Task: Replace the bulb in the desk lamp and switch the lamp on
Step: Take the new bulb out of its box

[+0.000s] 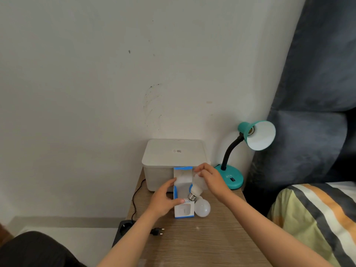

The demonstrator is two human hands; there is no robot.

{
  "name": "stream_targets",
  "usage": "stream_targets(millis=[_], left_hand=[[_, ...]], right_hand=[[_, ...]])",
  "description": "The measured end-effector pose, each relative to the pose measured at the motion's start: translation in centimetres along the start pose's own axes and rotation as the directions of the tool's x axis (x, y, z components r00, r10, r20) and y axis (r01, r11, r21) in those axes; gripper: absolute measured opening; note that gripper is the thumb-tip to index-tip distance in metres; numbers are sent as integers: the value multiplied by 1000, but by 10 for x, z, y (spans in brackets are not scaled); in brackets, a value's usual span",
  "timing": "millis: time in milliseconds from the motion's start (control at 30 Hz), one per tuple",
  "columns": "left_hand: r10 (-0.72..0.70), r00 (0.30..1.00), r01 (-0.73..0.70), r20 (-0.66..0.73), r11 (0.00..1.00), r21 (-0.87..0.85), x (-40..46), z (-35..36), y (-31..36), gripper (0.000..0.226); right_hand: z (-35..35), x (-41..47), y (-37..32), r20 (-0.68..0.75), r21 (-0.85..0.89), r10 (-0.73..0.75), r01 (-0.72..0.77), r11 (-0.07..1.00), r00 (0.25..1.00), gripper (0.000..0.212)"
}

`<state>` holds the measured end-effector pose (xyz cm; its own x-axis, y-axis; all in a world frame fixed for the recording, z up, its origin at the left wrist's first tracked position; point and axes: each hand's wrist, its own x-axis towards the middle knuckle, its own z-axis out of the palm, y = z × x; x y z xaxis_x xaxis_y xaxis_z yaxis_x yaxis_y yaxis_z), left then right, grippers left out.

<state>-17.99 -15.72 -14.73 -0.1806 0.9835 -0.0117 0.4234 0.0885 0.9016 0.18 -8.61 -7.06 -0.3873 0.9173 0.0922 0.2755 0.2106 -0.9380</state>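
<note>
A teal desk lamp (229, 178) stands at the table's back right, its shade (260, 134) tipped up with an empty socket showing. My left hand (163, 199) grips a blue and white bulb box (183, 191) with its top flap open. My right hand (210, 178) holds a white bulb (197, 187) by its glass, the metal screw base pointing down-left beside the box. A second white bulb (202, 208) lies on the wooden table (202, 239) right of the box.
A white lidded plastic box (173, 157) stands behind the hands against the wall. A black plug (157, 232) lies on the table's left edge, above a black power strip (123, 228) on the floor. A dark headboard and striped bedding are at the right.
</note>
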Motion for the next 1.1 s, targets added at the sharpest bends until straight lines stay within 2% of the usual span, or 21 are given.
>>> stream_targets(millis=[100, 167, 233, 433, 667, 767, 900, 1033, 1100], left_hand=[[4, 1000, -4, -9, 1000, 10, 0, 1, -1, 85], [10, 1000, -10, -25, 1000, 20, 1, 2, -1, 84], [20, 999, -19, -37, 999, 43, 1, 3, -1, 79], [34, 997, -27, -69, 993, 112, -1, 7, 1, 80], [70, 995, -59, -66, 986, 154, -5, 10, 4, 57], [76, 995, -63, -63, 981, 181, -7, 11, 5, 44], [65, 996, -53, -66, 983, 178, -5, 12, 3, 39], [55, 996, -41, -67, 979, 201, -7, 12, 3, 43], [58, 996, -43, -62, 975, 219, -9, 12, 6, 44]], right_hand=[[-7, -1, 4, -54, -97, 55, -60, 993, 997, 22], [-10, -2, 8, -105, -224, 77, -99, 970, 991, 30], [-11, -4, 9, -118, -307, 57, -91, 948, 991, 23], [2, -18, 15, -41, -506, -11, -11, 863, 999, 42], [20, -21, 23, 64, -676, -66, 92, 731, 996, 30], [24, -21, 23, 78, -725, -100, 125, 678, 992, 30], [26, -21, 26, 94, -751, -90, 130, 648, 991, 30], [23, -23, 26, 97, -728, -44, 101, 678, 994, 31], [20, -25, 23, 84, -681, -22, 73, 729, 996, 33]])
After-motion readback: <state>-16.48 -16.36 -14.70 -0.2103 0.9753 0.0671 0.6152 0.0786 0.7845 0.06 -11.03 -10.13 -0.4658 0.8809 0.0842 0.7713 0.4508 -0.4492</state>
